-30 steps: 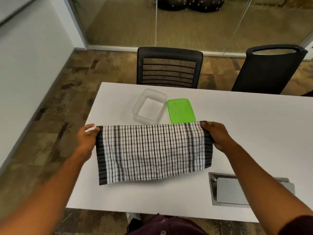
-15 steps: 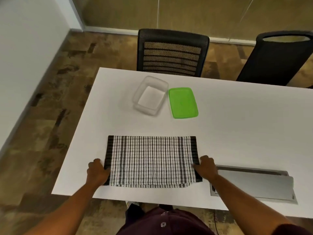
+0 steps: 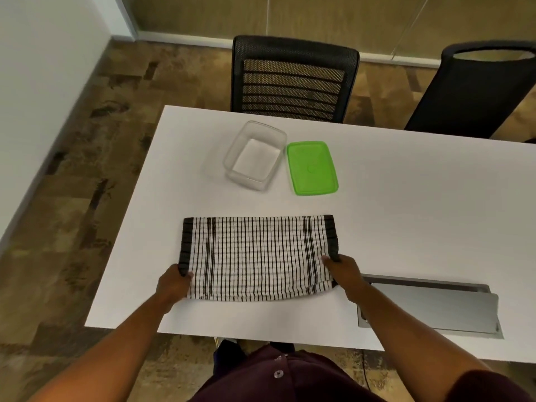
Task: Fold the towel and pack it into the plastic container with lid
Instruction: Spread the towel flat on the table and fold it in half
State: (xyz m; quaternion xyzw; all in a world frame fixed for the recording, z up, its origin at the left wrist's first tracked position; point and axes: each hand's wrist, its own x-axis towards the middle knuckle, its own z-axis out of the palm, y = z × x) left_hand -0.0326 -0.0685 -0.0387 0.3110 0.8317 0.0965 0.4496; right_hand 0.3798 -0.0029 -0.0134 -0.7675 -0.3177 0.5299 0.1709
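Observation:
A black-and-white checked towel [image 3: 258, 256] lies folded flat on the white table [image 3: 406, 198], near the front edge. My left hand [image 3: 173, 284] pinches its near left corner. My right hand [image 3: 343, 272] pinches its near right corner, where the top layer is slightly lifted. Beyond the towel stands a clear plastic container [image 3: 255, 155], open and with nothing in it. Its green lid [image 3: 311, 168] lies flat just to the right of it.
A metal cable hatch [image 3: 429, 306] is set into the table to the right of my right hand. Two black chairs [image 3: 293, 79] [image 3: 475, 88] stand at the far side. The table's left edge drops to patterned carpet [image 3: 72, 198].
The towel came down from hanging in the air to lying flat on the table. My hands shifted from its top corners to its near corners, now lifting them slightly.

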